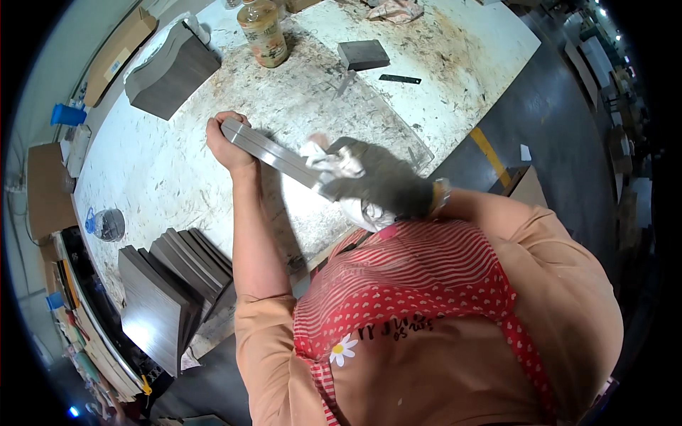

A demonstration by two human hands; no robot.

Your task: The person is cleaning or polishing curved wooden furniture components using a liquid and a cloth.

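A narrow grey board (pixel 273 157), seen along its shiny edge, is held up at a slant over the worktable. My bare left hand (pixel 229 148) is closed around its far left end. My right hand (pixel 389 177), in a dark grey glove, is at the board's near end. A crumpled white cloth (pixel 341 162) is bunched in its fingers, against the board's edge. The right hand is slightly blurred, and its grip on the board itself is partly hidden. More white cloth (pixel 368 214) shows below that hand, by my red apron.
The stained white table (pixel 305 92) carries a grey board stack (pixel 174 71) at far left and fanned grey boards (pixel 153 305) at near left. Further items are a bottle (pixel 263 35), a dark grey block (pixel 364 55), a black strip (pixel 400 79) and a clear plastic container (pixel 110 224).
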